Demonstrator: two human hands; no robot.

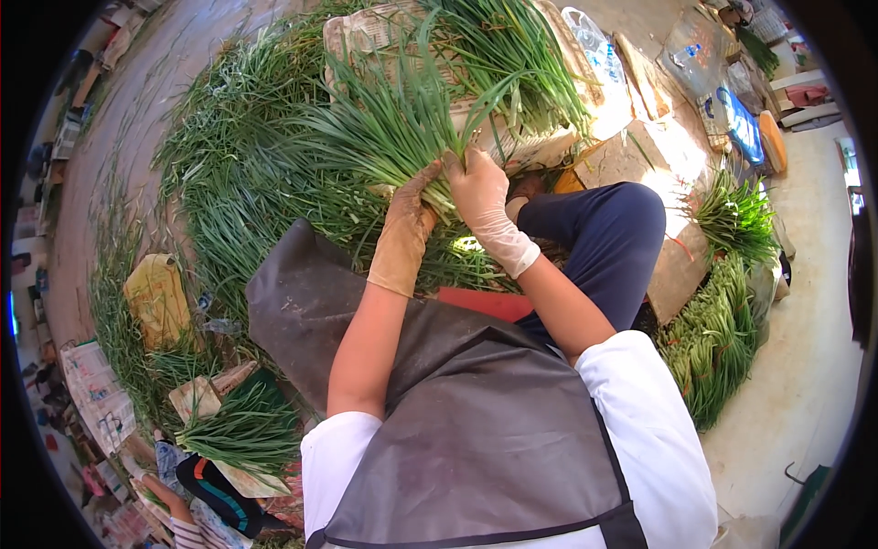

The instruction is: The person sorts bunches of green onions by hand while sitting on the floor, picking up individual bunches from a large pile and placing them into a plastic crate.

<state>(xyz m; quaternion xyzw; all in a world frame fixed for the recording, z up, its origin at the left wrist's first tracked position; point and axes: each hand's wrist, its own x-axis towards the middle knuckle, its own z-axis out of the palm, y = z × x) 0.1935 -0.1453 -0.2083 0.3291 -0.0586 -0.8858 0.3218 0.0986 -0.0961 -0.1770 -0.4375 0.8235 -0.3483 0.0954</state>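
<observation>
A loose bunch of garlic chives (393,137), long flat green leaves with pale stalk ends, fans out up and to the left. My left hand (407,220), in a tan glove stained dark at the fingers, is closed around its stalks. Right beside it my right hand (483,194), in a thin whitish glove, pinches stalks at the bunch's right side with thumb and forefinger. The exact stalks between those fingers are partly hidden. Below the bunch, pale stalk ends show between the two hands.
A big heap of loose chives (247,174) spreads to the left. More chives (512,55) lie on an upturned pale crate (375,32) ahead. Tied bundles (713,339) line the right, near cardboard (631,165). At lower left, a co-worker's hand (165,494) shows beside chives (242,425).
</observation>
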